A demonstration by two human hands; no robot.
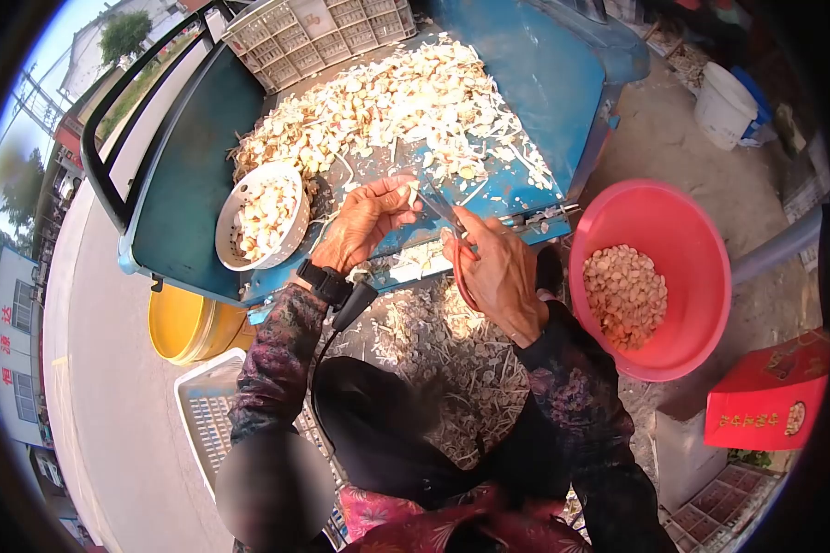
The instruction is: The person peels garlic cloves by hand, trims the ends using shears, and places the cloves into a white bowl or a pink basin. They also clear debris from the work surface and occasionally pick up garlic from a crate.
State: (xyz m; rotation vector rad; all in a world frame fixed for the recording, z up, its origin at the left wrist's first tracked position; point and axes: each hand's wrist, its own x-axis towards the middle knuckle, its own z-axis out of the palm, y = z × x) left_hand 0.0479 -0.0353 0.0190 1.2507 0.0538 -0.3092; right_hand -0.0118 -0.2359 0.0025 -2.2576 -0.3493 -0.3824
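Observation:
My left hand [367,224] pinches a small pale piece [413,191] between its fingertips, over the front edge of the blue truck bed [341,198]. Close on its right, my right hand [498,267] is wrapped round red-handled scissors [464,276], whose blades point up and left at the piece. Behind both hands lies a broad heap of pale, clove-like pieces [387,101] with thin stalks. A white perforated bowl [295,241] of similar pieces stands left of my left hand.
Right of my right hand is a pink tub [701,304] holding pale pieces. A grey crate [318,37] stands behind the heap. Below left are a yellow bucket [171,323] and a white basket [203,429]. A red box [756,405] stands lower right; trimmings [461,369] litter the ground.

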